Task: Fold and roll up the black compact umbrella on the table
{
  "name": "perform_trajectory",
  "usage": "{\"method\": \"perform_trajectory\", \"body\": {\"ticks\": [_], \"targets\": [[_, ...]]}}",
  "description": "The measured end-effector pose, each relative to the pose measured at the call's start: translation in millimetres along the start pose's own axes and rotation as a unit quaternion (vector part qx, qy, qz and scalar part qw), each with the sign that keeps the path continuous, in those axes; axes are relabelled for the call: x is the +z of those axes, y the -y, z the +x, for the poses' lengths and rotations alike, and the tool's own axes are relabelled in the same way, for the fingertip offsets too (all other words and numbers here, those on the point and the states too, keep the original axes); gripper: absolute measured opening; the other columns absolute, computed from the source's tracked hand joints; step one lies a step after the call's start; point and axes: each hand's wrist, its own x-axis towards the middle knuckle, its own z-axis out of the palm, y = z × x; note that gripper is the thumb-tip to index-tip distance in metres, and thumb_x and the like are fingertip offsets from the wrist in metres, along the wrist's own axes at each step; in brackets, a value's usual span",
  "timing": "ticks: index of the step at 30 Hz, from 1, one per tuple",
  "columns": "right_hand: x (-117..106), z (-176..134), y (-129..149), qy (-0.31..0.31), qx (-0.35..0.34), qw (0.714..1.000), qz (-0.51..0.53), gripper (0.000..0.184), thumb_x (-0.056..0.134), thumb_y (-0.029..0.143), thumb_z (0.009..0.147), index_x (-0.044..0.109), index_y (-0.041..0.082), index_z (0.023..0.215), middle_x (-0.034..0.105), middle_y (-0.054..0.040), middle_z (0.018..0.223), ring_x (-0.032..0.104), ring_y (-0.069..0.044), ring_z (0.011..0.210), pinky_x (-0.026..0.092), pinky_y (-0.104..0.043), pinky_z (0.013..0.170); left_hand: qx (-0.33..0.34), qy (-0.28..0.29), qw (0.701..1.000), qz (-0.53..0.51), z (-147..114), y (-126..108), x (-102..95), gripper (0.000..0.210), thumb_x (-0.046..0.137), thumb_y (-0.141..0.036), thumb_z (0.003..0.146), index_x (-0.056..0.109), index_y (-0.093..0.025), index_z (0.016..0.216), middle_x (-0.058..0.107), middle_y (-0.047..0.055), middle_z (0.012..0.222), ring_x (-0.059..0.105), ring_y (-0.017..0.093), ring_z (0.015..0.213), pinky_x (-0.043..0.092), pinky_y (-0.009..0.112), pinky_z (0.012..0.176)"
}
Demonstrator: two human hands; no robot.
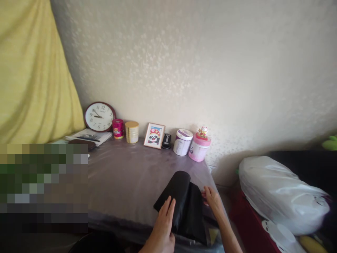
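Observation:
A black, slightly shiny folded piece of material (pixel 180 196) lies near the front right of the table, with one part rolled or folded over another. My left hand (pixel 163 223) rests on its left side, fingers stretched out and close together. Close by its right edge is my right hand (pixel 212 202), fingers loosely bent and partly apart, the tips at or just beside the material. Nothing shows in the right hand. Whether those fingertips touch the edge I cannot tell.
Along the wall stand a round clock (pixel 99 116), a pink tin (pixel 118 129), a yellow-lidded can (pixel 132 132), a framed panda picture (pixel 154 135), a white tub (pixel 182 142) and a pink tub (pixel 198 147). A white plastic bag (pixel 279 193) sits right of the grey-covered table (pixel 118 186).

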Motion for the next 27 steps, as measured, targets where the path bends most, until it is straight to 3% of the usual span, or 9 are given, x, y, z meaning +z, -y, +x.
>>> {"method": "perform_trajectory", "body": {"ticks": [3, 9, 18, 22, 27], "targets": [[2, -1, 7, 0.055, 0.025, 0.998, -0.009, 0.032, 0.040, 0.043, 0.080, 0.059, 0.023, 0.065, 0.065, -0.0020, 0.062, 0.060, -0.015, 0.054, 0.041, -0.022, 0.046, -0.006, -0.007, 0.999, -0.042, 0, 1, -4.7, 0.093, 0.039, 0.004, 0.053, 0.016, -0.015, 0.141, 0.011, 0.005, 0.151, 0.013, 0.018, 0.137, 0.018, 0.030, 0.112], [9, -7, 16, -0.015, -0.042, 0.995, -0.085, 0.040, 0.042, 0.051, 0.079, 0.053, 0.024, 0.051, 0.059, -0.0017, 0.051, 0.059, -0.019, 0.054, 0.039, -0.027, 0.052, -0.002, -0.015, 0.996, -0.088, 1, 3, -6.6, 0.092, 0.037, 0.004, 0.055, 0.015, -0.020, 0.141, 0.011, 0.003, 0.151, 0.011, 0.016, 0.137, 0.017, 0.032, 0.113], [2, -18, 2, -0.020, -0.049, 0.970, -0.236, 0.028, 0.041, 0.042, 0.084, 0.055, 0.024, 0.068, 0.069, -0.0074, 0.069, 0.066, -0.023, 0.071, 0.040, -0.029, 0.060, -0.010, -0.009, 0.998, -0.060, -1, 0, -11.9, 0.088, 0.036, 0.009, 0.056, 0.017, -0.011, 0.140, 0.012, 0.008, 0.151, 0.012, 0.015, 0.137, 0.015, 0.029, 0.113], [1, -21, 1, -0.019, -0.052, 0.982, -0.182, 0.030, 0.041, 0.046, 0.082, 0.057, 0.024, 0.069, 0.069, -0.0081, 0.074, 0.066, -0.025, 0.075, 0.041, -0.030, 0.062, -0.007, -0.005, 1.000, -0.026, -2, -1, -9.9, 0.091, 0.036, 0.009, 0.054, 0.015, -0.012, 0.140, 0.009, 0.006, 0.151, 0.010, 0.016, 0.138, 0.014, 0.029, 0.113], [-2, -25, 4, -0.004, -0.038, 0.997, -0.070, 0.032, 0.045, 0.049, 0.073, 0.057, 0.025, 0.057, 0.064, -0.0036, 0.058, 0.062, -0.024, 0.063, 0.040, -0.031, 0.057, -0.012, 0.000, 1.000, -0.006, -4, -3, -8.7, 0.091, 0.038, 0.008, 0.055, 0.014, -0.014, 0.141, 0.008, 0.005, 0.151, 0.009, 0.017, 0.138, 0.014, 0.030, 0.113]]}}
